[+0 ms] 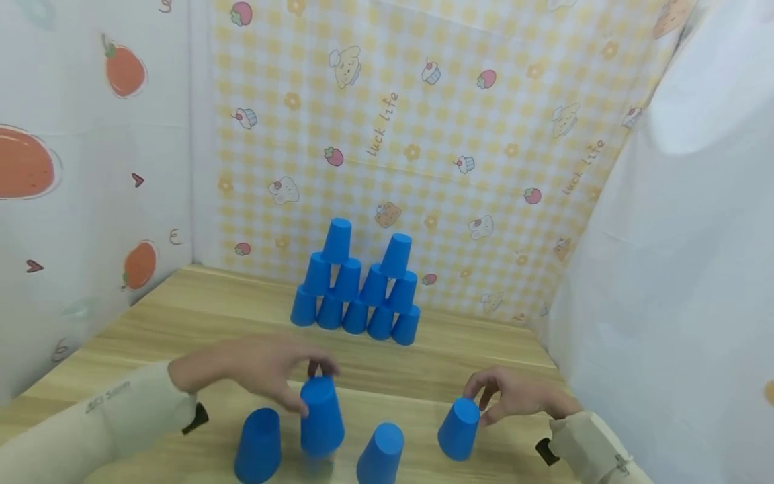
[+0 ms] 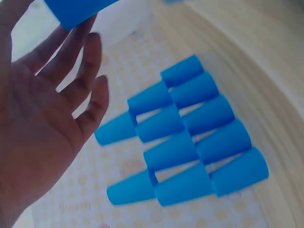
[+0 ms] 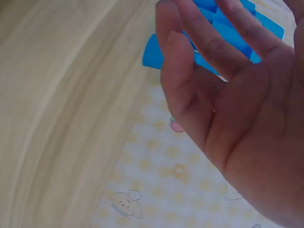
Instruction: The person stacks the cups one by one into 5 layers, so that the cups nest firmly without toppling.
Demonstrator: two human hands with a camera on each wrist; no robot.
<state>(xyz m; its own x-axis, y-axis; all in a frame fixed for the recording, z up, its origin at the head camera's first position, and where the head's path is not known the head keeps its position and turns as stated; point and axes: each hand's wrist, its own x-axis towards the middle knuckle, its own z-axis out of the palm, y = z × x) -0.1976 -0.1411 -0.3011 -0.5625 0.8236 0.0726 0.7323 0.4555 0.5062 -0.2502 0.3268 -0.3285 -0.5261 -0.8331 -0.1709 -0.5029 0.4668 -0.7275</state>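
My left hand (image 1: 266, 366) grips an upside-down blue plastic cup (image 1: 322, 420) near its closed end, thumb on the near side and fingers behind. The cup appears slightly above the table, its lower edge blurred. In the left wrist view, part of this cup (image 2: 78, 9) shows at the top, above the fingers of my left hand (image 2: 47, 95). At the right, my right hand (image 1: 514, 396) pinches the upper part of another upside-down blue cup (image 1: 458, 430). The right wrist view shows my curled right hand (image 3: 237, 95), with its cup out of frame.
Two more upside-down blue cups, one at the left (image 1: 258, 447) and one near the middle (image 1: 381, 454), stand at the table's front. Farther back rises a stack of several blue cups (image 1: 357, 289) with two peaks. Patterned cloth (image 1: 387, 181) hangs behind the wooden table (image 1: 199, 316).
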